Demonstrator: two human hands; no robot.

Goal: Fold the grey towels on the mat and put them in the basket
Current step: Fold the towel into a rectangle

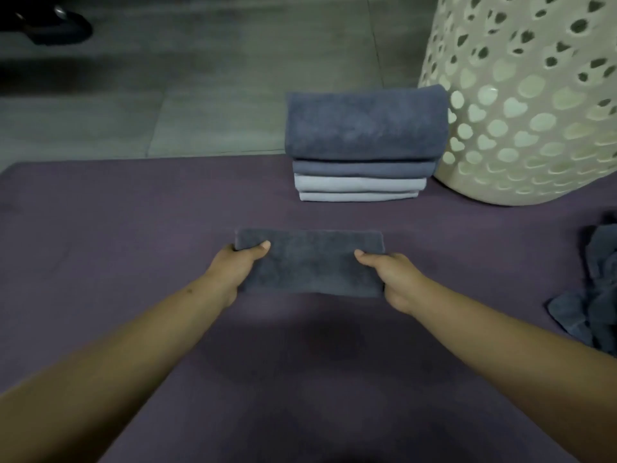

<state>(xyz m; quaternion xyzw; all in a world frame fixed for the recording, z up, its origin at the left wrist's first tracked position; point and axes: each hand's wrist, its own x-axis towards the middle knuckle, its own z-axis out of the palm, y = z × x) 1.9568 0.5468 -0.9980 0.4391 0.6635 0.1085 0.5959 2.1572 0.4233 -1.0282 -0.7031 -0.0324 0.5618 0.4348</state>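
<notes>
Four folded towels sit in one stack (364,145) at the far edge of the purple mat (133,228), two dark grey on top and two paler grey beneath. A fifth folded towel (310,262), dark grey and a flat rectangle, lies near the middle of the mat, just in front of the stack. A heap of unfolded grey towels (594,289) lies crumpled at the right edge of the mat; how many it holds cannot be told.

One cream basket (534,111), its wall pierced with heart-shaped holes, stands at the far right corner of the mat, just beside the stack. Its inside is out of view.

Both arms reach forward over the mat. The left hand (238,269) grips the left end of the folded towel, thumb lying on top and fingers curled under the edge. The right hand (390,279) grips the right end the same way, thumb on top.

Grey floor tiles (200,95) lie beyond the mat, with a dark shoe (50,25) at the upper left.
</notes>
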